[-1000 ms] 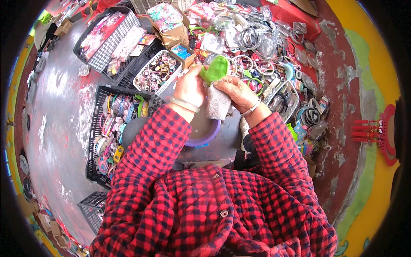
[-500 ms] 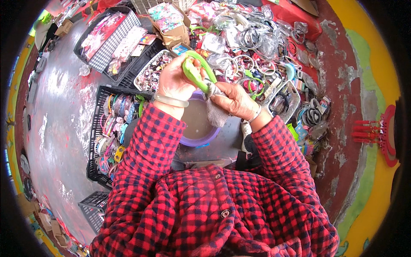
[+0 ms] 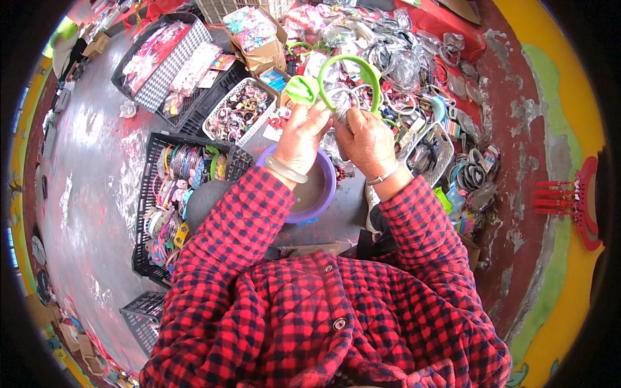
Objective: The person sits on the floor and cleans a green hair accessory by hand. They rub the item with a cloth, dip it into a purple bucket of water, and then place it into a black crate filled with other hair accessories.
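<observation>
The left hand (image 3: 299, 137) is raised in front of the person, fingers closed around the left end of a green headband (image 3: 349, 74), just below the soft lime-green bow (image 3: 302, 89) fixed to that end. The right hand (image 3: 367, 141) sits just to the right of it, also closed, gripping the other end of the same band together with what looks like a crumpled piece of clear wrapping (image 3: 341, 111), though the view is too small and cluttered to be sure what that scrap is. The headband arches upward and away from both hands, its open side toward the person. Just below the hands, nearer the body, stands a purple bowl (image 3: 326, 194), partly covered by the left wrist, which wears a pale bangle (image 3: 284, 171); the right wrist carries a thin bracelet (image 3: 383, 176). Left of the bowl a black crate (image 3: 143, 194) holds rows of coloured hair bands, and farther off a white basket (image 3: 217, 115) is filled with small dark ornaments. To the far right, a heap of headbands and rings in clear bags (image 3: 414, 58) spreads across a red cloth (image 3: 453, 32), with a small white basket (image 3: 446, 139) near the right forearm. Both arms are in red and black checked sleeves (image 3: 246, 220).
</observation>
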Motion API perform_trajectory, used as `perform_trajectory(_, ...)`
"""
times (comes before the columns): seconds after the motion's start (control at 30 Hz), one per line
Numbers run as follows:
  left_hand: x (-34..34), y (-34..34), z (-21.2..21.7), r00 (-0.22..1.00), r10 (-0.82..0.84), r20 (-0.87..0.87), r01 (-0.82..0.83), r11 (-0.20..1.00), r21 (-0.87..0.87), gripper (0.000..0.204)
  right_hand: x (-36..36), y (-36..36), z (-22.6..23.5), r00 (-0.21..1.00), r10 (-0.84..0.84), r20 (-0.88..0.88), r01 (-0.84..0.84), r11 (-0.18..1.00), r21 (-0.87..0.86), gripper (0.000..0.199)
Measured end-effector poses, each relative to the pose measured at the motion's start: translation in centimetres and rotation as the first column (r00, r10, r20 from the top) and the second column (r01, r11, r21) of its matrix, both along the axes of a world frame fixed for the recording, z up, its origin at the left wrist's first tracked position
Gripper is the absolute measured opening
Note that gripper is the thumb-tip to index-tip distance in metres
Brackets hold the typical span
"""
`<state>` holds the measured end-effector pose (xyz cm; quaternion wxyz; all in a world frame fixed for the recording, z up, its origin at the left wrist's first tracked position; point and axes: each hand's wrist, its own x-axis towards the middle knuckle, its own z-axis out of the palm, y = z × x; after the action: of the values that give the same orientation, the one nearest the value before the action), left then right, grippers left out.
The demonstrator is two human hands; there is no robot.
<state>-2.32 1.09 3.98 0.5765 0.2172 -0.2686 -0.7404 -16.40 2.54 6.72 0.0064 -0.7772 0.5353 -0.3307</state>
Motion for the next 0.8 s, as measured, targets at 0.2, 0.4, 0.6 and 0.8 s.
perform_trajectory(0.2, -0.7, -0.5, -0.4, 0.987, 0.159, 0.019, -0.158, 0.985, -0.067, 0.041, 1.1, 0.8, -0.7, 0.997, 0.074, 0.011, -0.075, 0.994, 0.084, 0.018)
perform_trajectory(0.4, 0.3, -1.0, -0.1, 0.979, 0.144, -0.142, -0.139, 0.989, 0.044, 0.037, 1.8, 1.1, -0.4, 0.995, 0.041, 0.087, -0.065, 0.956, 0.286, 0.018)
perform_trajectory(0.6, 2.6, -2.5, -0.6, 0.976, 0.155, -0.155, -0.131, 0.979, 0.158, 0.027, 1.3, 0.7, -1.3, 0.937, 0.090, 0.336, -0.272, 0.794, 0.544, 0.025)
perform_trajectory(0.8, 5.0, -3.2, -0.4, 0.994, 0.054, 0.090, -0.049, 0.997, -0.056, 0.025, -2.9, 0.5, 1.2, 0.712, -0.039, 0.701, -0.602, 0.479, 0.638, 0.021)
